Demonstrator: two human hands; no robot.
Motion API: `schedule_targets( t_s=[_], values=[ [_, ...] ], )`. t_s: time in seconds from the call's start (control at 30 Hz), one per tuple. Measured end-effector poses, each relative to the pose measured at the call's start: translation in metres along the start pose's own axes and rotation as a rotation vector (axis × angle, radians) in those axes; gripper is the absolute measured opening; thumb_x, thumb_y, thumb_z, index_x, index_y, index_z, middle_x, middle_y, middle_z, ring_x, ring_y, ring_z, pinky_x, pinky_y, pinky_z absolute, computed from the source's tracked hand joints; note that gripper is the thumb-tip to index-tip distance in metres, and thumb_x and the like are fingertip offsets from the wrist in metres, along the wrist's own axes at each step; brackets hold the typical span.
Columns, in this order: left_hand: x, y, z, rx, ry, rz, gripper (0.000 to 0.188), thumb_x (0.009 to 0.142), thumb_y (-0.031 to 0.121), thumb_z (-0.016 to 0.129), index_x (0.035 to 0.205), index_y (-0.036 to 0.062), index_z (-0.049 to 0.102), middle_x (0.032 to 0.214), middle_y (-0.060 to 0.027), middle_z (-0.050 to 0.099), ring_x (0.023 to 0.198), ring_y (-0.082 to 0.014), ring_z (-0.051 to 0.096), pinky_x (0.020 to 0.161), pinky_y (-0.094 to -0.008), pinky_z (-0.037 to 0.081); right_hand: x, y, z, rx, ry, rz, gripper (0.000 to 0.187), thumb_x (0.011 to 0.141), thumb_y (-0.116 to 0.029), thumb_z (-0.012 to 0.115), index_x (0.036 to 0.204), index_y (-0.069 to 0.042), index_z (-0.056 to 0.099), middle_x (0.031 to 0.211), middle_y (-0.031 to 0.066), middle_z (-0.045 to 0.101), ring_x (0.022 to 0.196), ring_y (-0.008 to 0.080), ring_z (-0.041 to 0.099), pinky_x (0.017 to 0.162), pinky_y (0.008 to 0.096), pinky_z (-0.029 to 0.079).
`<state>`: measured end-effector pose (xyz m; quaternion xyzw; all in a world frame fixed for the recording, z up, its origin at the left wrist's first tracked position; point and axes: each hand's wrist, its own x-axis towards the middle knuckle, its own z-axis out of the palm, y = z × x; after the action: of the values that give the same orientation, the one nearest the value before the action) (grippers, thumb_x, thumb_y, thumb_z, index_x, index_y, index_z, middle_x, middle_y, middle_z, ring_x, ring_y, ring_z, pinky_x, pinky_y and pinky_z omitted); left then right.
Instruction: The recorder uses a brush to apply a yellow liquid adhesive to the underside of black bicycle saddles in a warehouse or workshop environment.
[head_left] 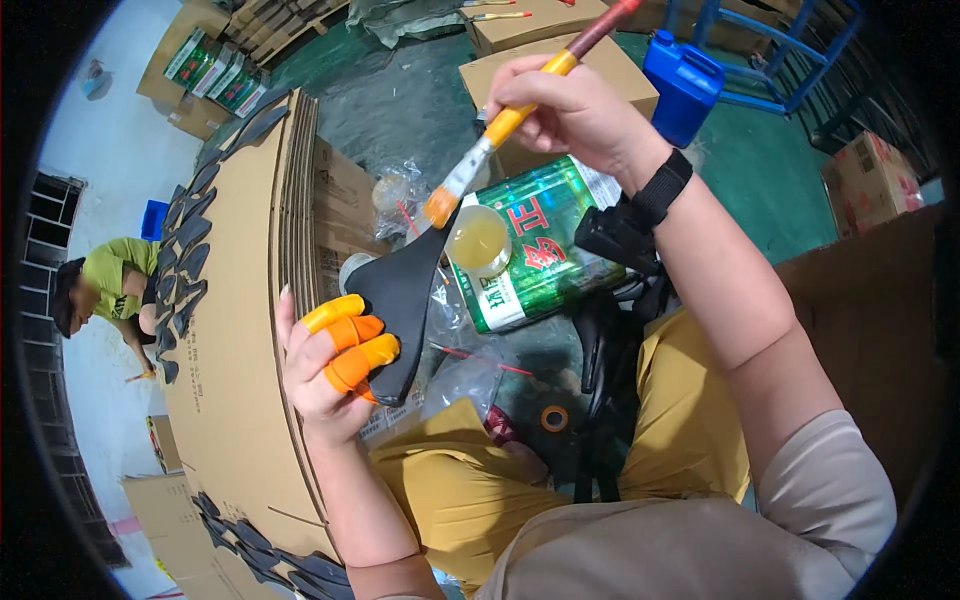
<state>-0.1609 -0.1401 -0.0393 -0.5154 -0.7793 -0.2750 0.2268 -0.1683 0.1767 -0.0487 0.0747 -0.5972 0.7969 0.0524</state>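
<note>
Green workshop flooring is seen beneath stacked corrugated cardboard [235, 330]. A flat, matte black shaped piece [400, 300] is pinched by the left hand [325, 375], whose fingers are capped in orange rubber cots. Above it, a paintbrush [510, 120] with a yellow handle is gripped by the closed right hand [575, 110], its bristles touching the piece's narrow top. Just beyond, a small cup of yellowish glue [478, 240] is set on a glossy green tin [540, 250].

left hand [335, 365]: raised from the lower edge, fingers curled shut, three wearing orange fingertip covers
right hand [575, 110]: higher and further forward, fingers pinched closed, wrist bent, black wristband
forearms: both bare, the right one reaching up diagonally
</note>
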Motion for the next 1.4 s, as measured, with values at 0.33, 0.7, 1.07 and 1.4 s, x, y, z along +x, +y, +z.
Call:
schedule_targets(
  t_s=[0.33,0.7,1.07,1.4],
  values=[
    [0.007,0.015,0.005,-0.013,0.075,0.043,0.016,0.059,0.013,0.072,0.075,0.0131,0.069,0.080,-0.0019,0.064,0.085,-0.0217,0.062,0.104,-0.0460,0.029,-0.016,-0.004,-0.021,-0.163,0.016,0.011,0.012,0.079,-0.015,0.056,0.077,-0.004,0.060,0.070,0.0005,0.058,0.050,0.0031,0.043,0.042,0.0165,0.029],
    [0.008,0.016,0.009,-0.035,0.079,0.044,0.015,0.059,0.013,0.072,0.074,0.0129,0.069,0.079,-0.0025,0.064,0.085,-0.0215,0.062,0.104,-0.0470,0.030,-0.022,-0.005,-0.006,-0.160,-0.022,0.009,0.015,0.078,-0.017,0.057,0.075,-0.003,0.060,0.067,0.0011,0.057,0.049,0.0033,0.043,0.042,0.0177,0.030],
    [0.012,0.022,0.013,-0.055,0.016,0.081,0.015,0.059,0.011,0.071,0.073,0.0126,0.069,0.079,-0.0017,0.064,0.085,-0.0224,0.062,0.103,-0.0466,0.031,-0.027,-0.019,0.025,-0.009,-0.120,-0.030,0.016,0.080,-0.017,0.057,0.075,-0.002,0.060,0.067,0.0023,0.058,0.048,0.0030,0.042,0.041,0.0172,0.030],
    [-0.003,0.014,0.012,-0.127,0.208,-0.040,0.011,0.062,0.014,0.072,0.071,0.0104,0.067,0.078,-0.0038,0.065,0.084,-0.0232,0.062,0.104,-0.0476,0.030,-0.028,-0.013,-0.040,-0.336,0.167,-0.067,0.013,0.077,-0.016,0.057,0.072,-0.004,0.060,0.066,0.0012,0.058,0.048,0.0035,0.042,0.042,0.0182,0.031]
  ],
)
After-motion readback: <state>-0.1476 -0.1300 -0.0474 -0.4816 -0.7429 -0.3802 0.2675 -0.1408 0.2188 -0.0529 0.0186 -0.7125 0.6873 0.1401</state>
